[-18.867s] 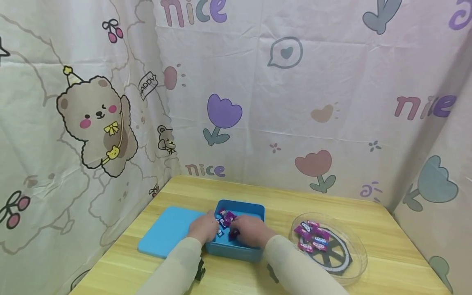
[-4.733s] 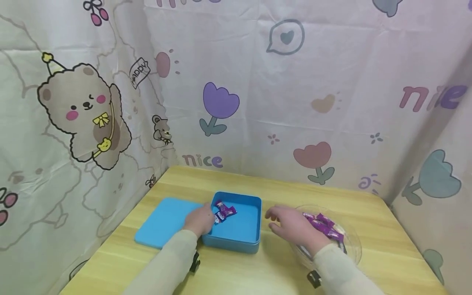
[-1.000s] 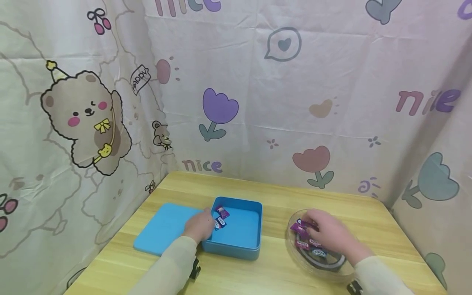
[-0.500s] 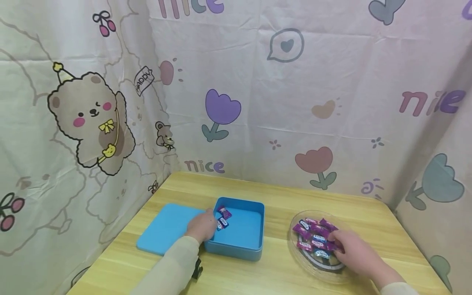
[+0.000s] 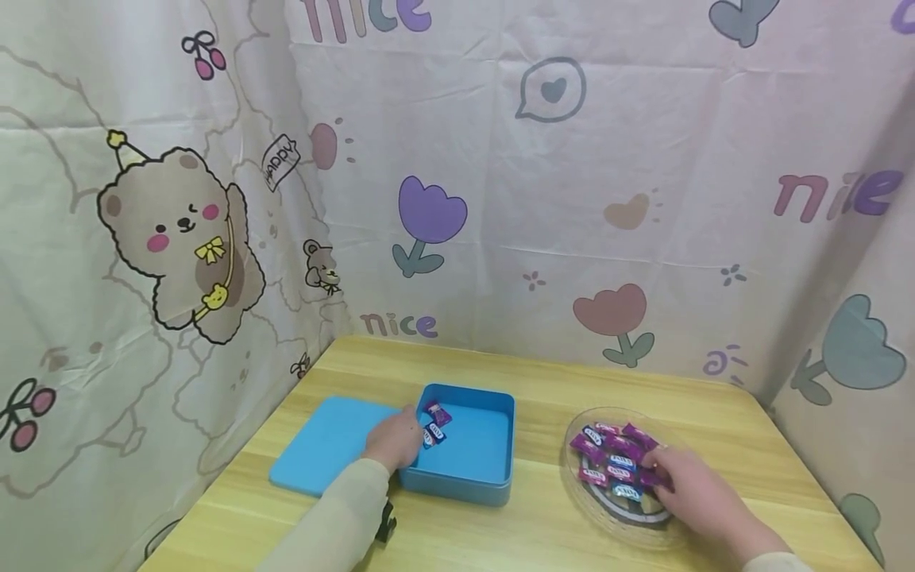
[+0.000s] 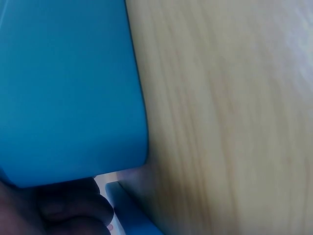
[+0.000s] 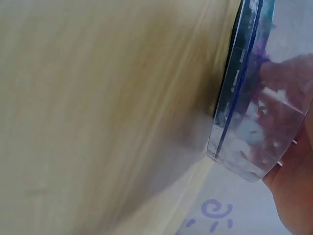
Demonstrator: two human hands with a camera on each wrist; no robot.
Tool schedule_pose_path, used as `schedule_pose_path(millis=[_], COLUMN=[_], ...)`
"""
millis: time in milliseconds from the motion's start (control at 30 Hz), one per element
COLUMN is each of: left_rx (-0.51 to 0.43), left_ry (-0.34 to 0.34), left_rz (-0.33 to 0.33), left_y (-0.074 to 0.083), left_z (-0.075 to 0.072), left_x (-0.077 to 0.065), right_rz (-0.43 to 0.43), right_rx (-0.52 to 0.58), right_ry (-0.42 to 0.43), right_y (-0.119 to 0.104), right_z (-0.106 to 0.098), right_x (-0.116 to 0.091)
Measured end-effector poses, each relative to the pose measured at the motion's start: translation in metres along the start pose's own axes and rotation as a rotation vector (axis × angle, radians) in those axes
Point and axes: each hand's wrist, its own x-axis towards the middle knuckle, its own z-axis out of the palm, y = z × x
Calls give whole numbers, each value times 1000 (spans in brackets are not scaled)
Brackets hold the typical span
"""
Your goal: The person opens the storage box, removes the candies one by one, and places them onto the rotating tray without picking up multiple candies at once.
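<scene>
The open blue box [image 5: 457,486] stands on the table with a few wrapped candies [image 5: 434,434] in its left corner. My left hand [image 5: 396,439] grips the box's left wall, its thumb at the rim; curled fingers [image 6: 78,210] lie against the outside in the left wrist view. At the right, my right hand [image 5: 696,488] reaches into a clear round dish [image 5: 608,520] and pinches a purple wrapped candy [image 5: 652,478] at the edge of a group. Several purple, pink and blue candies [image 5: 620,461] lie flat there. Through the dish's clear wall [image 7: 264,127], the right wrist view shows the fingers blurred.
A flat blue lid [image 5: 314,449] lies left of the box, partly behind the left hand. Wooden tabletop [image 5: 529,516] separates box and dish. A printed curtain [image 5: 515,199] hangs along the table's back and sides.
Over the longer span, candies in the box have become fewer and those in the dish more. Within the last second my right hand has shifted rightward across the dish. The left hand keeps its place.
</scene>
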Motion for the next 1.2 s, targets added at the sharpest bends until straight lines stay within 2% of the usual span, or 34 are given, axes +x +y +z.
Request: schedule_pose_path(millis=[267,433,600,867,1000,1200], left_rx=[-8,-6,0,-31,-32,-15], left_ry=[3,2,-2,3,3,9], left_rz=[15,12,15,-1,1,11], left_y=[3,4,5,3,1,-2], left_z=[-2,-5,-6,-4,-1,2], left_x=[-1,1,2,2,1,2], right_rz=[-13,-75,-160,-245,-285,-413], right_rx=[36,15,-2,122,112,92], right_ry=[62,111,151,98,74,76], right_y=[-3,-19,-48,-109,-134,-170], right_z=[-8,-10,-7,12,28,43], right_x=[4,13,26,53,65,83])
